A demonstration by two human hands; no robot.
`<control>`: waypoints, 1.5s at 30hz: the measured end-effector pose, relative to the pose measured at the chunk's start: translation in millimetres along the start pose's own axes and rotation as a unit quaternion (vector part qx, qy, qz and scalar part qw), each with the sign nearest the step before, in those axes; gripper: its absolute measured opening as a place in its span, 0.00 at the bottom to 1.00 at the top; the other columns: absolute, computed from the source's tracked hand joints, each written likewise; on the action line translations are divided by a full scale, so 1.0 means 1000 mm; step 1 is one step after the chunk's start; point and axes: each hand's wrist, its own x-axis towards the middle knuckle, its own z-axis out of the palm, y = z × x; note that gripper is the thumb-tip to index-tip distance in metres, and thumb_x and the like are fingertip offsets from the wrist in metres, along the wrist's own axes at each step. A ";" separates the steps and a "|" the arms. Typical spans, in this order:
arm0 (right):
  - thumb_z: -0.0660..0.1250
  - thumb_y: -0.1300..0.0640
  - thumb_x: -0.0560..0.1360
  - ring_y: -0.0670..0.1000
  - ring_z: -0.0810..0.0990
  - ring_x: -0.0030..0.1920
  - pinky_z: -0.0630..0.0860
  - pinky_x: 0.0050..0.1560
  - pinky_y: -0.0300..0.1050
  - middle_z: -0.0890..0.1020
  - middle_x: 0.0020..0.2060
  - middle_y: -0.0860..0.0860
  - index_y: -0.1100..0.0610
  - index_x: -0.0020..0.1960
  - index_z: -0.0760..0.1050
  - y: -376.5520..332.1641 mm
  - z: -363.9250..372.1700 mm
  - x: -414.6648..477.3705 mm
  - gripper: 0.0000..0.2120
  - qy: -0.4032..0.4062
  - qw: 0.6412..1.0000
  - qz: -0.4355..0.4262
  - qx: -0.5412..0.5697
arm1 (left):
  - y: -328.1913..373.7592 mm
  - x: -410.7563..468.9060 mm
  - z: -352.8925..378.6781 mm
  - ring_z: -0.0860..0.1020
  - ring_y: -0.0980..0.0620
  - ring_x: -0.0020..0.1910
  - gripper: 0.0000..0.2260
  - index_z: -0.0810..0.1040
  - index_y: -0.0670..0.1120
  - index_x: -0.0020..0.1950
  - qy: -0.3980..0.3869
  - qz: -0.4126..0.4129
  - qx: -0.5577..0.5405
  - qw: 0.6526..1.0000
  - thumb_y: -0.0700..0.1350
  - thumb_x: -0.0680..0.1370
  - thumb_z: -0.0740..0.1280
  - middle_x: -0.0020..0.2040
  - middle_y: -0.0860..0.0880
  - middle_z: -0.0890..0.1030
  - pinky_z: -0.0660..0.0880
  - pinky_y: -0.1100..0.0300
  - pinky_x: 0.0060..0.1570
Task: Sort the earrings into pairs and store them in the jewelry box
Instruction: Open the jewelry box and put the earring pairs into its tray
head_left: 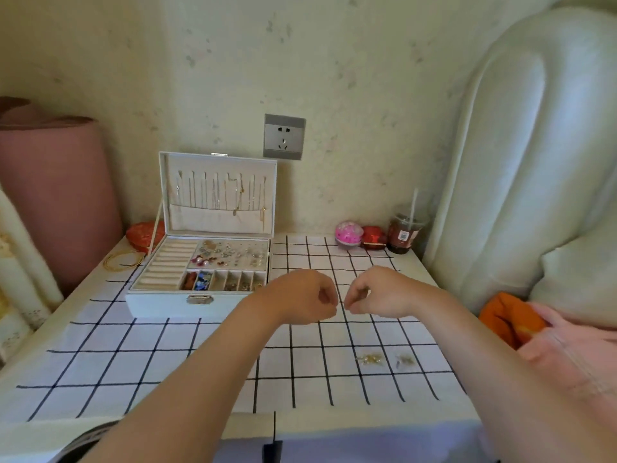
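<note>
head: earrings (371,359) lie near right grip (377,292).

Matt cloth tablecloth (167,345) (checked), metal earrings (370,359).

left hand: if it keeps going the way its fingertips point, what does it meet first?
The left hand points right, toward the right hand. Their pinched fingertips nearly meet over the checked cloth, so the right hand's fingertips come first, assuming both are at the same depth, which one view can't confirm. Whether either grip holds anything is too small to tell.
</note>
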 end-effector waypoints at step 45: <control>0.67 0.57 0.80 0.49 0.77 0.29 0.65 0.24 0.38 0.84 0.38 0.49 0.57 0.52 0.82 -0.058 0.011 0.049 0.06 0.099 0.894 -0.024 0.437 | -0.034 -0.013 -0.036 0.80 0.55 0.34 0.06 0.80 0.43 0.53 0.178 -0.087 -0.406 0.892 0.43 0.78 0.69 0.44 0.45 0.84 0.77 0.62 0.33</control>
